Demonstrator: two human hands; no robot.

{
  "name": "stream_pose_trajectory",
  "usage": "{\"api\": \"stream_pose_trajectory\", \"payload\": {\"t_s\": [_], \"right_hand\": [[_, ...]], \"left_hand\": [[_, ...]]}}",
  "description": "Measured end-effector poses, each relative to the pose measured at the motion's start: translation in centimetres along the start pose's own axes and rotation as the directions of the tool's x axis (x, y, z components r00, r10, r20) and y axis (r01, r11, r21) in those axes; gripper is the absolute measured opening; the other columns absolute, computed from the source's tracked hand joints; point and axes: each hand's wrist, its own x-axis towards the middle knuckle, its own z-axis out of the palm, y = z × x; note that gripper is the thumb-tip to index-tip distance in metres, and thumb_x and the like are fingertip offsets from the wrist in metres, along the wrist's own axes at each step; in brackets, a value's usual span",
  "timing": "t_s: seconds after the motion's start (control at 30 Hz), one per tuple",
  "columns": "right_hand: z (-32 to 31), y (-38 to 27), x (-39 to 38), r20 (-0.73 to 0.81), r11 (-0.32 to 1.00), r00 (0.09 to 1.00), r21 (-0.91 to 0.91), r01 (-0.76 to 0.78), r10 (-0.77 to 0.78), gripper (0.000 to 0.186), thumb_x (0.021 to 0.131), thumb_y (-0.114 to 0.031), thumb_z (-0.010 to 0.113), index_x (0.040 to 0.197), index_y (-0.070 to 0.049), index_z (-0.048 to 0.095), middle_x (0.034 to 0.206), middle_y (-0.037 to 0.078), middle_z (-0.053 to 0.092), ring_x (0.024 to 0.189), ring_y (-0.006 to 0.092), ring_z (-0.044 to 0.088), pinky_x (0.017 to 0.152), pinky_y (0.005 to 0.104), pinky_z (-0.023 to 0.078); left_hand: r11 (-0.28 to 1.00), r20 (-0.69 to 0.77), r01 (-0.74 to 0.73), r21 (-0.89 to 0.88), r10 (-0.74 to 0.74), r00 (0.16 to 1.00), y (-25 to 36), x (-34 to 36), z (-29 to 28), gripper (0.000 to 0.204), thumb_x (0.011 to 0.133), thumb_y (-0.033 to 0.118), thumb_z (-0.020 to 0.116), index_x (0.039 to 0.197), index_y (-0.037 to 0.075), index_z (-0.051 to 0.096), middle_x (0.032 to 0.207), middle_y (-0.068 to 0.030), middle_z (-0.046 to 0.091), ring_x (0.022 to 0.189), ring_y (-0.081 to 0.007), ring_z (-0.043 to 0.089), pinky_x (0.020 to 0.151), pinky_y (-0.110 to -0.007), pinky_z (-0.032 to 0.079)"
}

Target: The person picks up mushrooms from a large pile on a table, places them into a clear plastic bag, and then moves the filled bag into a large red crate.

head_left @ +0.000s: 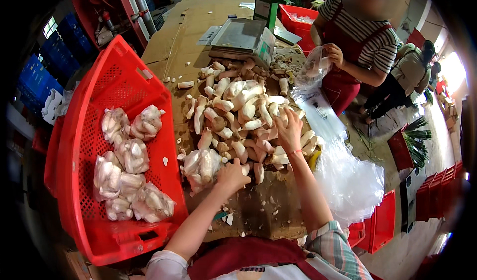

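Note:
A heap of pale king oyster mushrooms covers the middle of a cardboard-covered table. My left hand grips the top of a clear bag filled with mushrooms at the heap's near edge. My right hand reaches into the right side of the heap, fingers curled around a mushroom. Loose mushroom scraps lie on the cardboard near my arms.
A red plastic crate on my left holds several filled bags. A weighing scale stands beyond the heap. A person in a striped shirt and red apron holds a bag at right. Empty clear bags hang off the table's right edge.

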Motion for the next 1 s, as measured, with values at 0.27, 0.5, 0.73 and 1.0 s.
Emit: {"api": "stream_pose_trajectory", "payload": {"t_s": [0.27, 0.5, 0.73, 1.0], "right_hand": [[-0.4, -3.4, -6.6, -0.066, 0.971, 0.993, 0.223, -0.081, 0.098, 0.022, 0.085, -0.012, 0.062, 0.104, -0.001, 0.057, 0.089, 0.010, 0.049, 0.075, 0.0187, 0.051, 0.067, 0.0296, 0.045], [0.5, -0.8, -15.3, 0.271, 0.980, 0.955, -0.121, 0.160, -0.123, 0.040, 0.077, -0.014, 0.070, 0.110, -0.004, 0.049, 0.094, 0.014, 0.050, 0.085, 0.0337, 0.054, 0.071, 0.0397, 0.046], [0.9, 0.5, -16.0, 0.360, 0.992, 0.925, 0.013, 0.126, -0.122, 0.044, 0.075, -0.007, 0.067, 0.115, -0.004, 0.048, 0.100, 0.017, 0.049, 0.090, 0.0353, 0.055, 0.072, 0.0398, 0.049], [-1.1, -3.8, -7.6, -0.054, 0.903, 0.916, 0.156, 0.400, -0.397, 0.042, 0.076, 0.004, 0.062, 0.115, -0.005, 0.050, 0.105, 0.019, 0.051, 0.093, 0.0378, 0.055, 0.076, 0.0419, 0.048]], "left_hand": [[0.950, -0.552, -0.313, 0.004, 0.263, 0.791, 1.0, 5.3, -7.9, 0.060, 0.083, 0.023, 0.066, 0.135, 0.004, 0.041, 0.130, -0.0206, 0.051, 0.118, -0.0317, 0.051, 0.097, -0.039, 0.044], [0.839, -0.648, -0.414, -0.352, 0.100, 0.755, -4.1, 5.9, -8.6, 0.040, 0.088, 0.028, 0.063, 0.119, 0.004, 0.057, 0.122, -0.0168, 0.059, 0.102, -0.0264, 0.062, 0.085, -0.035, 0.050], [0.939, -0.504, -0.195, 0.285, 0.319, 0.802, -6.8, 1.6, -1.8, 0.029, 0.071, 0.025, 0.078, 0.094, 0.009, 0.070, 0.103, -0.0063, 0.059, 0.105, -0.0245, 0.049, 0.091, -0.039, 0.039], [0.940, -0.753, -0.291, 0.179, 0.322, 0.575, -8.1, -0.7, -0.9, 0.018, 0.068, 0.012, 0.075, 0.084, 0.009, 0.068, 0.093, -0.0023, 0.060, 0.097, -0.0238, 0.052, 0.087, -0.037, 0.040]]}}
